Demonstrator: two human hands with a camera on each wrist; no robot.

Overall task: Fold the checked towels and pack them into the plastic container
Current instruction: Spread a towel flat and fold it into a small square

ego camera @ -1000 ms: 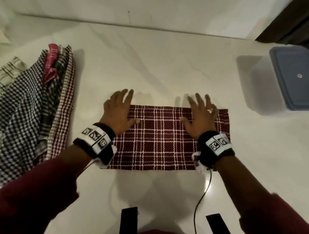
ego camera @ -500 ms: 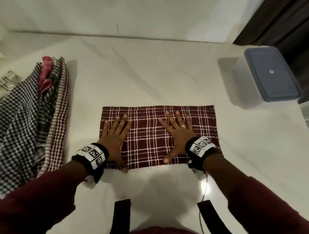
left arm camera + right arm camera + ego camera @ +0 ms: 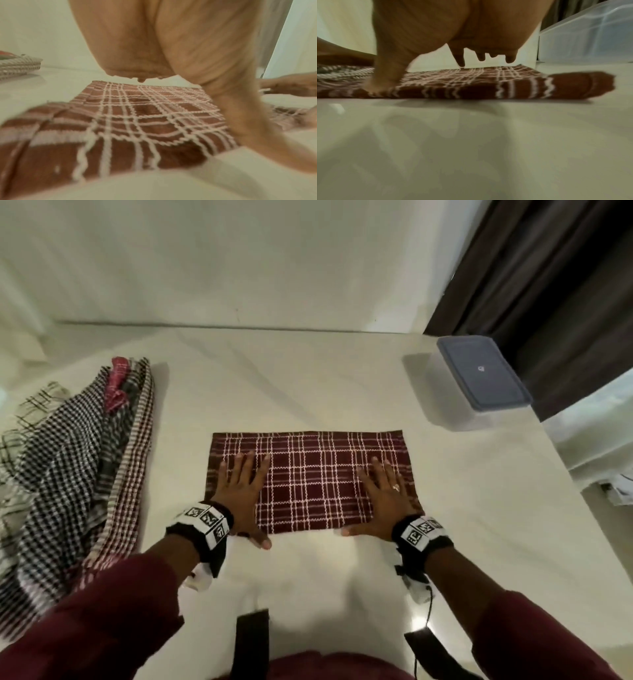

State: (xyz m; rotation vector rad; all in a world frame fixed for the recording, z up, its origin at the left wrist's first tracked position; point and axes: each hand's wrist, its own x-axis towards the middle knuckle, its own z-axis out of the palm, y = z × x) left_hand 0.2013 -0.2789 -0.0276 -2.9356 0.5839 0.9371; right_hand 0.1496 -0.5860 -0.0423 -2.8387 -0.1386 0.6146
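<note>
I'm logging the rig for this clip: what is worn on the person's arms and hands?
Both arms are in dark red sleeves. Each wrist has a black band with white square-patterned marker tags: left band, right band. A thin black cable hangs from the right band. The right hand wears a ring; the left hand is bare.

White glossy tabletop (image 3: 308,378), faint marble veining, runs back to a plain off-white wall (image 3: 239,258). Dark brown curtain (image 3: 548,285) hangs at far right behind the table's corner. Past the right edge, a lower pale surface (image 3: 596,419), blurred. Light is dim and warm; a small bright glare spot on the tabletop near the front edge.
</note>
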